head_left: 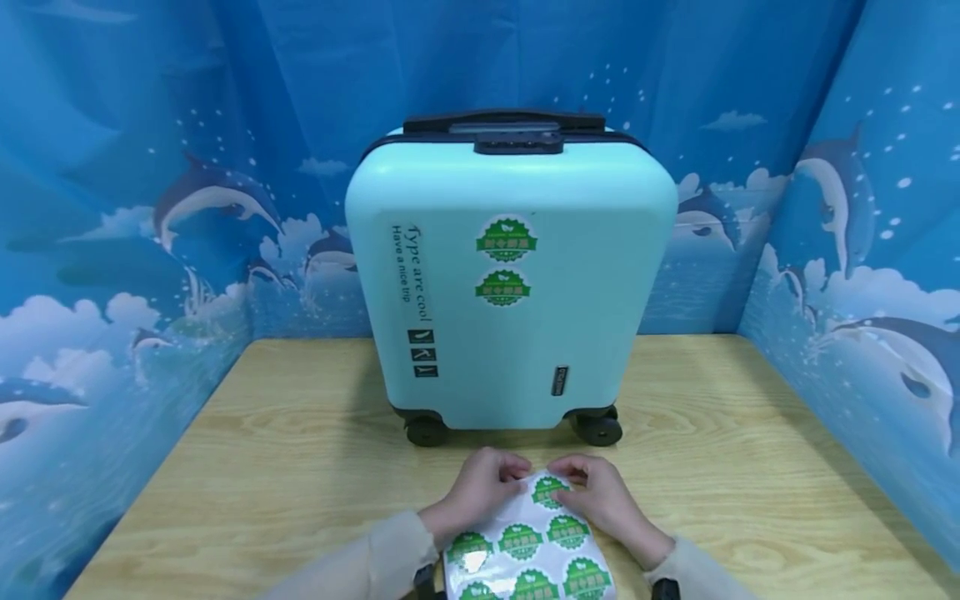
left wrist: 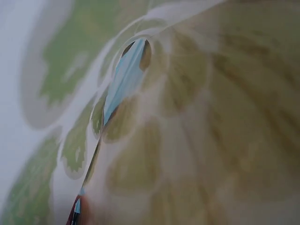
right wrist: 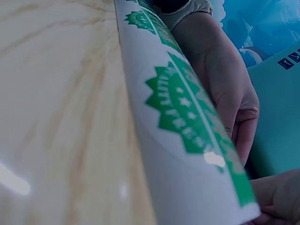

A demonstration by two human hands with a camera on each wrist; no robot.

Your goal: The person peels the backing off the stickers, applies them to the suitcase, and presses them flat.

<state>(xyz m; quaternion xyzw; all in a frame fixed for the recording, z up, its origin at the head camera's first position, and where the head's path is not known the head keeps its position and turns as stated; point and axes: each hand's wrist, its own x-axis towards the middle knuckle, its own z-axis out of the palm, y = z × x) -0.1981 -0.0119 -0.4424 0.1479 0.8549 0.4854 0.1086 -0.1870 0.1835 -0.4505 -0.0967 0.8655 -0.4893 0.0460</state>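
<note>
While a mint-coloured suitcase (head_left: 517, 342) bearing two green stickers (head_left: 506, 240) stands upright on the wooden surface (head_left: 262, 467), the left hand (head_left: 482, 490) and the right hand (head_left: 602, 497) both pinch the far end of a sticker sheet (head_left: 551, 560) in front of the suitcase's black wheels (head_left: 597, 430).
</note>
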